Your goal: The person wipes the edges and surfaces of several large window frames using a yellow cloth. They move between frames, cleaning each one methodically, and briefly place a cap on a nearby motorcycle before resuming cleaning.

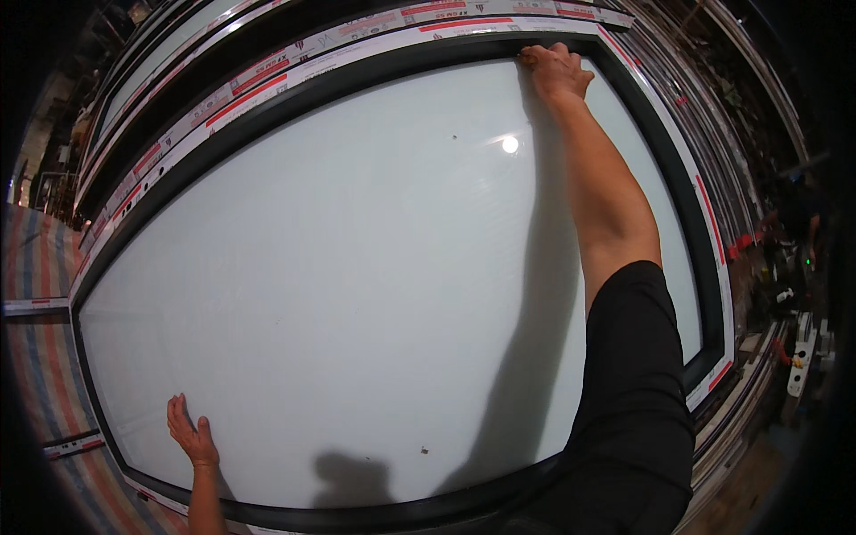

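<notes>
A large glass pane [339,267], pale and whitish, lies in a black frame [259,125] with film-covered outer edges. My right arm reaches across the pane, and my right hand [557,73] rests at the far black edge near the far right corner. Its fingers are bent and closed against that edge; what they hold, if anything, is hidden. Low on the left, my left hand [191,435] is over the pane with its fingers stretched out and thumb apart, holding nothing. Small dark specks [424,451] dot the glass.
More film-wrapped frame profiles [357,49] lie beyond the far edge. Long profiles [704,116] are stacked along the right side. Striped cloth [40,259] covers the support on the left. A white power strip [800,357] is at the far right.
</notes>
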`<control>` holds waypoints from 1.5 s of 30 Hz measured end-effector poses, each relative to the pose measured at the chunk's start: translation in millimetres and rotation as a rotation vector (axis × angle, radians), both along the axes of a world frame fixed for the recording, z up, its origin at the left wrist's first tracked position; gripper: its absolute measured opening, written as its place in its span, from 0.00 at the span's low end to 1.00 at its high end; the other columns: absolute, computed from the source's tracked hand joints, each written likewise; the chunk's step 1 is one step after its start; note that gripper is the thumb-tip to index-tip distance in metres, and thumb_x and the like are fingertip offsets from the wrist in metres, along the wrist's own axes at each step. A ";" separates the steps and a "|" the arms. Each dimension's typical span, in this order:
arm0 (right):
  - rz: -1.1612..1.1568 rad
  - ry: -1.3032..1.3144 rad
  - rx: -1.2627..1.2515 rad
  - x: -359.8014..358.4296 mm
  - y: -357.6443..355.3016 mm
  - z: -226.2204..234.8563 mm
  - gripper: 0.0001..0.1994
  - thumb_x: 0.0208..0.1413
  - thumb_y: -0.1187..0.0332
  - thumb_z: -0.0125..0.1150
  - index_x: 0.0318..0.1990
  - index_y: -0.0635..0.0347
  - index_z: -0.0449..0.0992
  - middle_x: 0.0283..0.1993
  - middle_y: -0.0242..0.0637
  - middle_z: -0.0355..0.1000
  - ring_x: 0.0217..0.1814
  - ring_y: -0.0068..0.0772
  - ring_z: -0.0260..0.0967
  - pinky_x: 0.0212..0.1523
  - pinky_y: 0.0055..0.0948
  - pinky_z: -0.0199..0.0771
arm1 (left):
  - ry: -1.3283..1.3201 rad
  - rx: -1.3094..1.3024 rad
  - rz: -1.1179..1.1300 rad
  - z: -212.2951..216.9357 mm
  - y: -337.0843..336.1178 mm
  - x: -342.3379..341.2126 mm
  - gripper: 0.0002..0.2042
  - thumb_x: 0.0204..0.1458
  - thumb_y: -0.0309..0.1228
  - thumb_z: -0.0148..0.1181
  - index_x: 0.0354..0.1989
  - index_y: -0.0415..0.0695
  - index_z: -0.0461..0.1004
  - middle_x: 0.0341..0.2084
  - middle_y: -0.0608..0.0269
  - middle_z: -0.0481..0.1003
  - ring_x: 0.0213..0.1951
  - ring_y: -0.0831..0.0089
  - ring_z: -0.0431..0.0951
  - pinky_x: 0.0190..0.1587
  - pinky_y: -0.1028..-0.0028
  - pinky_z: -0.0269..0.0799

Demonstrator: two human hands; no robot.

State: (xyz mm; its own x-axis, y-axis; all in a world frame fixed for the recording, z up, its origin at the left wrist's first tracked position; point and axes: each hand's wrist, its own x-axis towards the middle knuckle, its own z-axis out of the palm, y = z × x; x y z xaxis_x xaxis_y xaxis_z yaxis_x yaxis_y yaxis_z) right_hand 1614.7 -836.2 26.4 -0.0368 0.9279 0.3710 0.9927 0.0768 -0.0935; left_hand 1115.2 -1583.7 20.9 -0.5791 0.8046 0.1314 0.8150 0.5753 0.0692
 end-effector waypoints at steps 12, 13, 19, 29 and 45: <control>-0.432 0.055 -0.096 90.5 100.2 -19.0 0.20 0.63 0.48 0.55 0.59 0.40 0.76 0.64 0.41 0.73 0.67 0.52 0.69 0.61 0.58 0.69 | 0.007 -0.032 0.014 1.0 -0.7 1.0 0.34 0.60 0.52 0.52 0.70 0.42 0.62 0.69 0.44 0.60 0.70 0.48 0.58 0.71 0.51 0.45; -0.423 0.050 -0.037 98.6 115.3 -27.2 0.23 0.61 0.46 0.58 0.57 0.46 0.77 0.61 0.42 0.75 0.63 0.51 0.73 0.58 0.60 0.71 | 0.000 -0.017 0.027 2.6 -0.8 1.8 0.34 0.59 0.51 0.53 0.70 0.42 0.63 0.69 0.44 0.60 0.70 0.48 0.58 0.72 0.51 0.45; -0.427 -0.001 -0.120 138.4 169.7 -37.4 0.25 0.62 0.42 0.54 0.53 0.51 0.82 0.52 0.44 0.80 0.52 0.49 0.80 0.51 0.49 0.77 | 0.004 -0.060 0.079 17.8 11.3 13.8 0.34 0.56 0.52 0.57 0.67 0.45 0.65 0.66 0.47 0.63 0.67 0.50 0.62 0.68 0.54 0.51; -0.172 -0.042 -0.072 75.7 116.8 -46.3 0.24 0.61 0.52 0.53 0.65 0.35 0.73 0.65 0.34 0.73 0.67 0.47 0.70 0.66 0.60 0.63 | -0.036 -0.001 0.085 23.1 14.9 15.5 0.34 0.53 0.50 0.60 0.66 0.46 0.66 0.66 0.49 0.63 0.67 0.52 0.61 0.68 0.55 0.49; 0.236 0.064 -0.068 -272.7 -146.5 -7.8 0.17 0.61 0.54 0.57 0.54 0.47 0.79 0.61 0.32 0.74 0.65 0.46 0.67 0.60 0.54 0.70 | -0.051 0.058 0.042 10.1 1.0 3.7 0.39 0.50 0.57 0.67 0.67 0.50 0.67 0.65 0.51 0.62 0.65 0.53 0.60 0.65 0.51 0.51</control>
